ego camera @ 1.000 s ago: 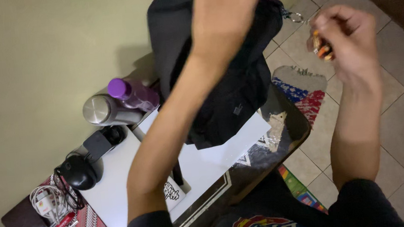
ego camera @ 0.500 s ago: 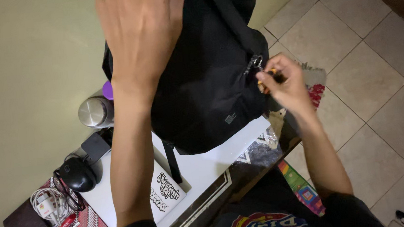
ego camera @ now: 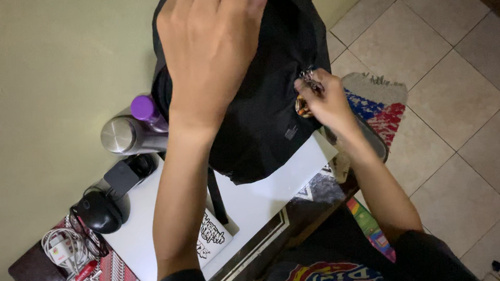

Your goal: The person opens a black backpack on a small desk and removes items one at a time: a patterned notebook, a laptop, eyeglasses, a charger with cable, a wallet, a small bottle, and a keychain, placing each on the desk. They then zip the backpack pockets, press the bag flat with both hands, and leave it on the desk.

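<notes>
Backpack [ego camera: 270,97] is hanging over tabletop [ego camera: 255,202]; my left hand [ego camera: 213,48] is gripping its top, right hand [ego camera: 324,96] pinching keyring [ego camera: 302,105] at zip. Risk: bag swinging, knocking purple-capped bottle [ego camera: 146,110] beside it.

Left arm extended forward and upward, forearm bare, dark sleeve at the elbow. Left hand [ego camera: 213,48] raised near the top of the frame, back toward the camera, fingers spread and curled over at the tips, gripping. Right arm reaches forward from the lower right, forearm bare. Right hand [ego camera: 325,99] lower, fingers pinched together, thumb against fingertips.
</notes>
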